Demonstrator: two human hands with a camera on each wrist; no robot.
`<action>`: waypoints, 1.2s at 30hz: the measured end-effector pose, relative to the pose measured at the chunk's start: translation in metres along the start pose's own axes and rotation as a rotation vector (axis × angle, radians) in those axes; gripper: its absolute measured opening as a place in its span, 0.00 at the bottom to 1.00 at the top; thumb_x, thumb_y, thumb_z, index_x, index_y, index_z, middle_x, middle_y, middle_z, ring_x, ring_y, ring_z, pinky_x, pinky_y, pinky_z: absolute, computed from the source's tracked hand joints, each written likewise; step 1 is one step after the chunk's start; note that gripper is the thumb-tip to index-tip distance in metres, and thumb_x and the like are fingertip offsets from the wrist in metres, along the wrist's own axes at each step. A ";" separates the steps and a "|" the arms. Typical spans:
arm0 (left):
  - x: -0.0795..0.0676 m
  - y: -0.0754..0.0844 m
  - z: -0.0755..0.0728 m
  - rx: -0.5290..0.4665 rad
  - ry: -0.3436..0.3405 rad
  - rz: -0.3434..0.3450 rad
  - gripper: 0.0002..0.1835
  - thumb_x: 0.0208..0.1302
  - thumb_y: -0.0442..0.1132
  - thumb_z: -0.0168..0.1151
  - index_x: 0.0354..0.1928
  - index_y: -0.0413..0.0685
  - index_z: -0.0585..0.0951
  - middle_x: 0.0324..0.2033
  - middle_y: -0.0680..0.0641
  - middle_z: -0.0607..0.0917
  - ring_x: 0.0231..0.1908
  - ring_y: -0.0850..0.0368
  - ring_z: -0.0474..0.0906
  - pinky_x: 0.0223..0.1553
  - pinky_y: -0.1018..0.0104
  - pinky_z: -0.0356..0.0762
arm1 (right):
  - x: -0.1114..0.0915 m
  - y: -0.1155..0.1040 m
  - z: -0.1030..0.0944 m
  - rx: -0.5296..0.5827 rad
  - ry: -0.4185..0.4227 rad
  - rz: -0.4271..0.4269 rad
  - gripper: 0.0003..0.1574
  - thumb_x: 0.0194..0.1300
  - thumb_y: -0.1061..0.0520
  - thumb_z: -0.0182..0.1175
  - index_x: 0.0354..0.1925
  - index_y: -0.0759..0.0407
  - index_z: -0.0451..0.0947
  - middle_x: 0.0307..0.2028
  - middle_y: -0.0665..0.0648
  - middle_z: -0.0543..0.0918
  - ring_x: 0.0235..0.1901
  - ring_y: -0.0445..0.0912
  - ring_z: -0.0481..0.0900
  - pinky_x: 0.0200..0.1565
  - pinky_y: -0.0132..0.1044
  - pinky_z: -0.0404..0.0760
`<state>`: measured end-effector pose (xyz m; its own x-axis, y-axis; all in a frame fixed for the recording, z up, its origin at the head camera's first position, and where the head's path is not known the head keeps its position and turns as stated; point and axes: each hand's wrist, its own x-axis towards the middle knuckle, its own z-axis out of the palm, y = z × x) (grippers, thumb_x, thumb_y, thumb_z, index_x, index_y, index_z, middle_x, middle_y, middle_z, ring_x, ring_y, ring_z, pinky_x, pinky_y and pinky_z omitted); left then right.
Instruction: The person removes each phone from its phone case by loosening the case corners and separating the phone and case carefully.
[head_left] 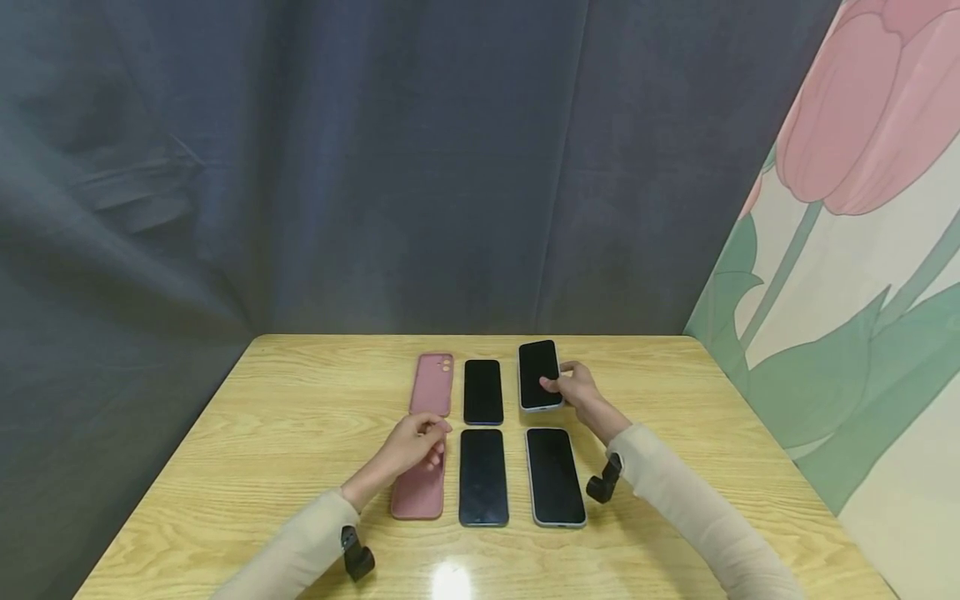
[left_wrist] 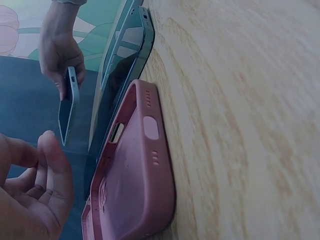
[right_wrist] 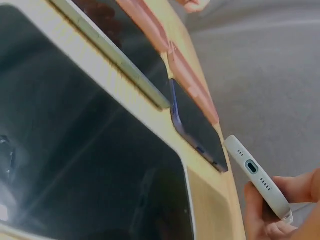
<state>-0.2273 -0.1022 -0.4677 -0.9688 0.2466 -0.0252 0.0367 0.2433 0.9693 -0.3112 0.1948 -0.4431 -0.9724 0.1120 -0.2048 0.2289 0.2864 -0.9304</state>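
My right hand (head_left: 583, 392) grips a phone in a pale case (head_left: 537, 367) at the back right, thumb over the dark screen and fingers behind. The phone is raised off the table, and its bottom edge with the port (right_wrist: 239, 150) shows in the right wrist view. My left hand (head_left: 408, 446) hovers over the upper part of the nearer pink phone case (head_left: 417, 497), fingers bent loosely and nothing between them. That case lies hollow side up in the left wrist view, beside the left hand (left_wrist: 37, 192). The farther pink phone case (head_left: 432, 385) lies just beyond the hand.
Two dark phones, one farther (head_left: 483, 392) and one nearer (head_left: 483, 477), form the middle column. Another phone in a pale case (head_left: 556, 477) lies screen up at the near right. A dark curtain (head_left: 420, 183) hangs behind the wooden table (head_left: 285, 417); a tulip-patterned wall (head_left: 847, 333) stands on the right.
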 end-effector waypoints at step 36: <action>0.002 0.008 0.008 -0.181 -0.064 -0.029 0.17 0.75 0.38 0.54 0.56 0.33 0.68 0.37 0.33 0.81 0.24 0.53 0.83 0.25 0.56 0.85 | -0.068 -0.024 0.033 0.115 -0.224 -0.082 0.30 0.62 0.68 0.66 0.54 0.68 0.58 0.32 0.62 0.85 0.28 0.46 0.83 0.41 0.41 0.80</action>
<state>-0.2273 -0.0919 -0.4620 -0.9511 0.3022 -0.0634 -0.0411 0.0796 0.9960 -0.2520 0.1487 -0.4167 -0.9762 -0.1244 -0.1776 0.1547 0.1747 -0.9724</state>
